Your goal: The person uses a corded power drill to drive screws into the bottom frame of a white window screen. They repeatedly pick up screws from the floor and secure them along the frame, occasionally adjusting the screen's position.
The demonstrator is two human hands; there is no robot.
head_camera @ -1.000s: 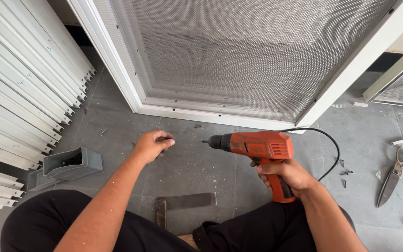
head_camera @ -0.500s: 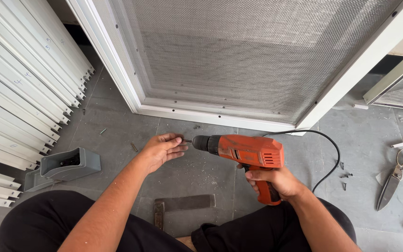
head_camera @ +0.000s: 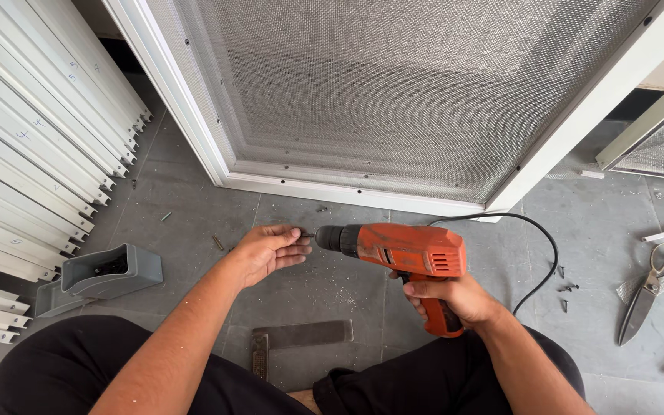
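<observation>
Our right hand [head_camera: 455, 296] clamps the orange drill [head_camera: 405, 250]; at nine o'clock, our left hand [head_camera: 267, 250] pinches a screw [head_camera: 307, 235] against its tip.

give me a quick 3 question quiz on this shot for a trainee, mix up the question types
1. True or false: the right hand grips the handle of the orange drill.
2. What do the left hand fingertips meet? A) the scissors B) the tip of the drill C) the grey box
3. Fill in: the scissors lie on the floor to the person's ____ side.

Key
1. True.
2. B. The fingers pinch something small at the drill's tip; the grey box lies apart, further left.
3. Right, beyond the black cord.
</observation>
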